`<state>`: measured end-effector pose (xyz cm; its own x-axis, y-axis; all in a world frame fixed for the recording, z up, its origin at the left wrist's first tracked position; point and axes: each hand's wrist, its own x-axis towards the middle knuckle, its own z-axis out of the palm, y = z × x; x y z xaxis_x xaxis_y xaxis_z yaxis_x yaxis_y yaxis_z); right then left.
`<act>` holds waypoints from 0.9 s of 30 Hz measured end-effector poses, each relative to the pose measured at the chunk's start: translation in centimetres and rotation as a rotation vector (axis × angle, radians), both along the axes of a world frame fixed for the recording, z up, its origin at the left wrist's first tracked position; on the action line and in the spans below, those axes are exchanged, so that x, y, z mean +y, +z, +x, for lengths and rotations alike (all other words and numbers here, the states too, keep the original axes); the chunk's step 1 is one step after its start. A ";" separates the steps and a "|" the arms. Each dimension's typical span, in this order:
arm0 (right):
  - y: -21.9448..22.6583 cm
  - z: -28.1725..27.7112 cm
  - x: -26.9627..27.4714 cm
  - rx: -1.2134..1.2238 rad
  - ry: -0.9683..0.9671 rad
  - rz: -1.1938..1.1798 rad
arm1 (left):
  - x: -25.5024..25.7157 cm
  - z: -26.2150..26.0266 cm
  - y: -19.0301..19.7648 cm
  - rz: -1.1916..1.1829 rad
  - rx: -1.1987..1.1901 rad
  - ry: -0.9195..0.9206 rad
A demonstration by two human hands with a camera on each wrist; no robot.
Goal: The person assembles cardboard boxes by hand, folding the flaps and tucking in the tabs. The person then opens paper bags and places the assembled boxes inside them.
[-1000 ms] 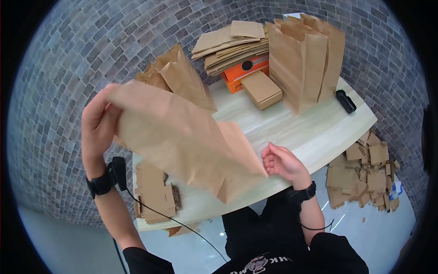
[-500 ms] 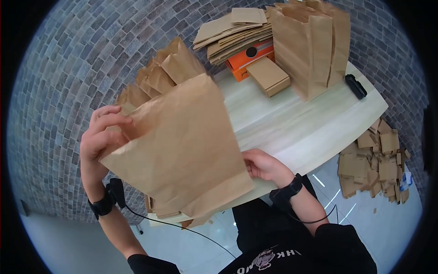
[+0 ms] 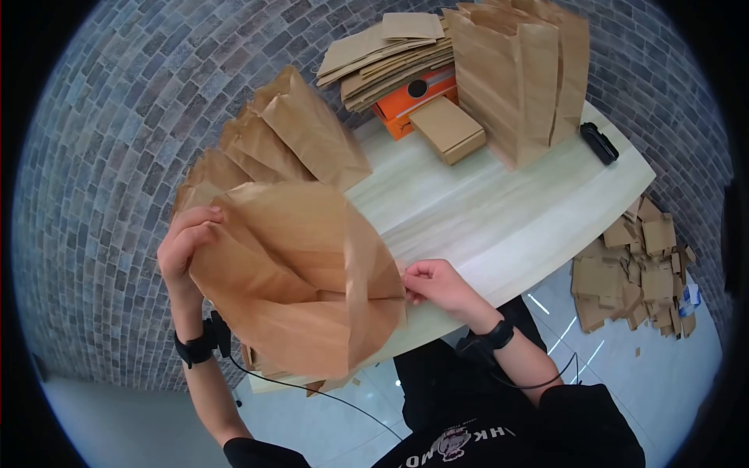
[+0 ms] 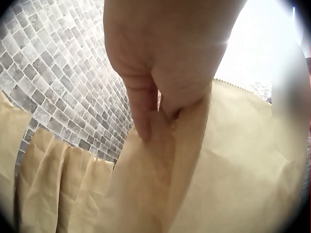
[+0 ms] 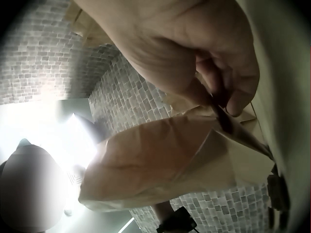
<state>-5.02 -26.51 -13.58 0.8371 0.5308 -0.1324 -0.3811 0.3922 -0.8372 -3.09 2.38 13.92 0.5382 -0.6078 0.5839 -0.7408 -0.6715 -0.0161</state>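
A brown paper bag point(image 3: 273, 320) is held up over the near left of the table, its mouth spread wide and its creased inside showing in the head view. At the mouth's left edge, my left hand point(image 3: 187, 238) grips the rim with fingers curled over it; the left wrist view shows the paper between thumb and fingers. My right hand point(image 3: 446, 287) pinches the bag's lower right end. In the right wrist view, the thumb and fingertips close on a folded corner of the bag point(image 5: 146, 165).
Several opened paper bags point(image 3: 312, 129) stand at the table's left edge. Farther back are flattened cardboard point(image 3: 390, 58) on an orange box point(image 3: 402, 125), a small carton point(image 3: 449, 132), tall paper bags point(image 3: 515, 86) and a black object point(image 3: 599, 143). Cardboard scraps point(image 3: 628, 273) lie on the floor at right.
The bag has swung from flat and slanted to spread open, its mouth turning toward the head camera. My right hand, earlier beside the bag's end, now pinches it. The left hand has moved lower.
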 end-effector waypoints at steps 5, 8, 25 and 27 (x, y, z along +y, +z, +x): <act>-0.3 0.3 0.8 0.083 -0.348 -0.043 | 1.4 0.4 -0.6 -0.032 0.032 0.040; -1.0 1.1 -0.1 0.153 -0.435 0.062 | 3.2 0.7 -1.3 -0.162 0.092 0.044; 3.9 -1.6 0.4 -0.580 -0.682 -0.384 | -12.2 2.5 -0.9 -0.051 -0.131 0.269; 4.1 -1.8 0.3 -0.642 -0.680 -0.420 | -13.1 3.7 -1.3 0.108 -0.261 0.282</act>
<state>-6.83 -26.24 -9.49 0.9219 -0.0685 0.3813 0.3813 -0.0141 -0.9244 0.58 -10.67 12.61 0.5352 -0.5226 0.6636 -0.4890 -0.8323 -0.2611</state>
